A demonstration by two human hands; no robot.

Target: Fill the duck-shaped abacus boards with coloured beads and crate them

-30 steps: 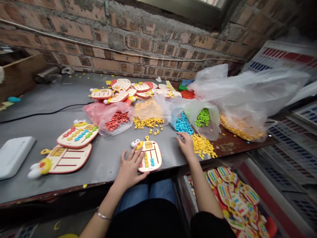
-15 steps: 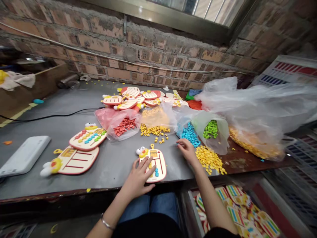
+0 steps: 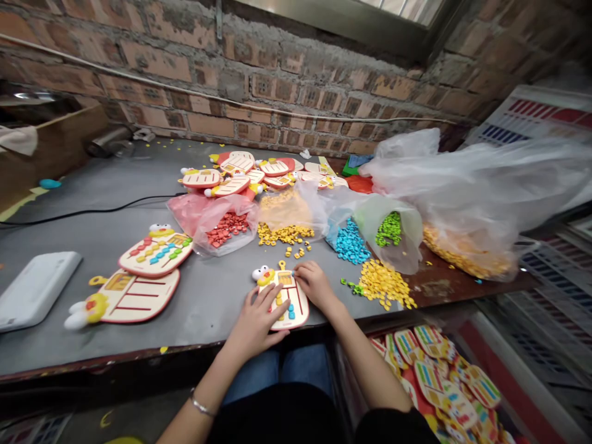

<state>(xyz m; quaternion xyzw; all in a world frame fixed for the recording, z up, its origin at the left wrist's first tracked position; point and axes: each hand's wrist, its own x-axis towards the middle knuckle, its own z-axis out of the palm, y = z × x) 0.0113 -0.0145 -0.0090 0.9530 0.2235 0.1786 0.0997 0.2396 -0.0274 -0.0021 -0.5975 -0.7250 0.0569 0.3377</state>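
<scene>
A cream duck-headed toy board [image 3: 296, 317] with a red edge lies flat near the table's front edge. Yellow and blue beads sit in its slots. My left hand [image 3: 259, 317] rests over its left side, fingers spread across the face and thumb by the lower edge. At the board's upper right, my right hand [image 3: 317, 285] has its fingertips pinched together at a slot; whatever they hold is hidden. Close to the right of that hand lie a few green beads [image 3: 354, 287], beside a heap of yellow beads [image 3: 386, 283].
Open bags of red beads [image 3: 227, 230], yellow beads [image 3: 283, 234], blue beads [image 3: 352, 242] and green beads [image 3: 389, 229] lie beyond. Stacked boards [image 3: 238, 185] are behind them. Two boards [image 3: 145, 299] and a white power bank [image 3: 41, 287] lie left. Finished-looking boards [image 3: 435, 376] fill a bin below right.
My right hand has moved left from beside the blue beads to the board's upper right. Green beads now show where it was. My left hand stays on the board; the view has shifted slightly.
</scene>
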